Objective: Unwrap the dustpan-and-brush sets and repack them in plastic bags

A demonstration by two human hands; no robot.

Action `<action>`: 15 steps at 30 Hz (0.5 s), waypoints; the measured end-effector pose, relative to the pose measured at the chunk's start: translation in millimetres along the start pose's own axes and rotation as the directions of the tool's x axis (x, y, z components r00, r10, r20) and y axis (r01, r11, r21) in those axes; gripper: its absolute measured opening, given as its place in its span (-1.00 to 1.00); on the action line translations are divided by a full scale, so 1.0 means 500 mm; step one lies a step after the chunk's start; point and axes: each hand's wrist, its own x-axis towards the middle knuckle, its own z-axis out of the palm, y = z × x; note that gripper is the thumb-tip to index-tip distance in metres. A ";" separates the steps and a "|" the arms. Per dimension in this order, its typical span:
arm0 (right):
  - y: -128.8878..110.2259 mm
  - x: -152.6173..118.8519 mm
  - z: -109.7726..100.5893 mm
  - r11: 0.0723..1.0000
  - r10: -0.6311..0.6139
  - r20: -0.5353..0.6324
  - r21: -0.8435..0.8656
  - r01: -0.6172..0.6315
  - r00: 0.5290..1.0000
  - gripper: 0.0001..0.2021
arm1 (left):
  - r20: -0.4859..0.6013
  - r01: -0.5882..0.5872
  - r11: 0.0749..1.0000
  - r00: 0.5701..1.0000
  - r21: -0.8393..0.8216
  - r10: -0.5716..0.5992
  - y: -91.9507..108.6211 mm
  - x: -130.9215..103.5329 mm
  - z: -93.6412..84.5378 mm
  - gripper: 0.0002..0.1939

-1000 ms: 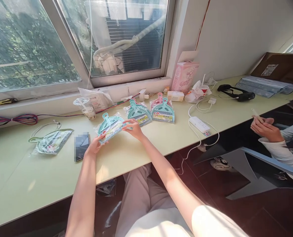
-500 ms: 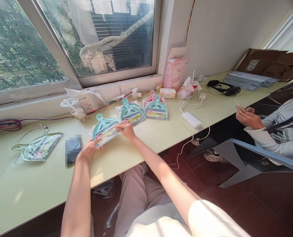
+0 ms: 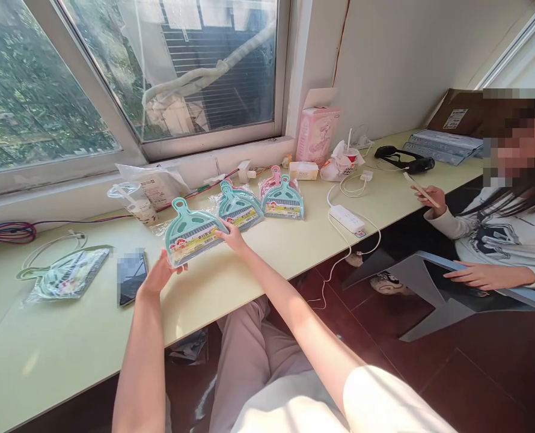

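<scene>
Left hand, right hand: fingers clamped on opposite ends of clear-wrapped, teal, fan-shaped plastic dustpan, likely for balance; similar wrapped dustpan beyond right fingertips.

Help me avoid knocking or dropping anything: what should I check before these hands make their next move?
1. Turquoise plastic dustpan-and-brush set in clear wrap held at both sides by left hand and right hand: ok.
2. Printed yellow label on that set facing the camera: ok.
3. Left wrist clear of the dark rectangular phone: cannot tell; they are very close in this view.
4. Wrap clear of the transparent plastic drink cup: cannot tell; the wrap reaches close to it.
5. White cable kept fully on the pale green desk: not ok; it hangs over the front edge.
</scene>
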 end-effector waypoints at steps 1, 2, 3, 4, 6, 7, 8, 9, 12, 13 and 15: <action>-0.002 0.000 -0.001 1.000 0.010 -0.041 0.029 -0.009 0.999 -0.38 | 0.051 -0.055 0.998 0.997 -0.016 0.056 0.004 -0.003 0.004 -0.23; -0.004 0.000 -0.002 0.999 0.016 -0.080 0.047 -0.012 0.997 -0.38 | 0.099 -0.100 0.995 0.990 -0.011 0.100 0.008 -0.006 0.009 -0.18; -0.005 0.001 -0.003 0.998 0.014 -0.113 0.056 -0.008 0.994 -0.38 | 0.123 -0.130 0.991 0.984 0.018 0.126 0.010 -0.007 0.016 -0.14; -0.006 0.001 -0.003 0.998 0.002 -0.132 0.057 0.006 0.991 -0.39 | 0.112 -0.143 0.987 0.984 0.067 0.135 0.010 -0.007 0.023 -0.13; -0.005 0.001 -0.001 0.998 -0.040 -0.130 0.046 0.047 0.991 -0.41 | -0.004 -0.137 0.976 0.990 0.167 0.139 0.007 0.000 0.037 -0.20; -0.004 0.002 0.001 0.997 -0.059 -0.114 0.037 0.063 0.992 -0.43 | -0.086 -0.125 0.972 0.986 0.197 0.145 0.004 0.006 0.042 -0.28; -0.003 0.002 0.003 0.997 -0.071 -0.096 0.027 0.073 0.993 -0.44 | -0.163 -0.114 0.971 0.975 0.209 0.149 0.000 0.012 0.046 -0.35; -0.002 0.002 0.007 0.997 -0.075 -0.080 0.019 0.077 0.994 -0.46 | -0.220 -0.109 0.973 0.963 0.204 0.154 -0.004 0.017 0.048 -0.41; -0.003 -0.001 0.014 0.996 -0.080 -0.052 0.027 0.081 0.995 -0.49 | -0.263 -0.130 0.978 0.950 0.162 0.169 -0.011 0.029 0.048 -0.51; -0.005 -0.003 0.015 0.995 -0.089 -0.040 0.040 0.091 0.995 -0.50 | -0.264 -0.146 0.978 0.947 0.151 0.182 -0.013 0.031 0.048 -0.53; -0.012 -0.007 0.013 0.993 -0.102 -0.005 0.063 0.102 0.995 -0.51 | -0.274 -0.172 0.975 0.939 0.140 0.205 -0.013 0.031 0.048 -0.56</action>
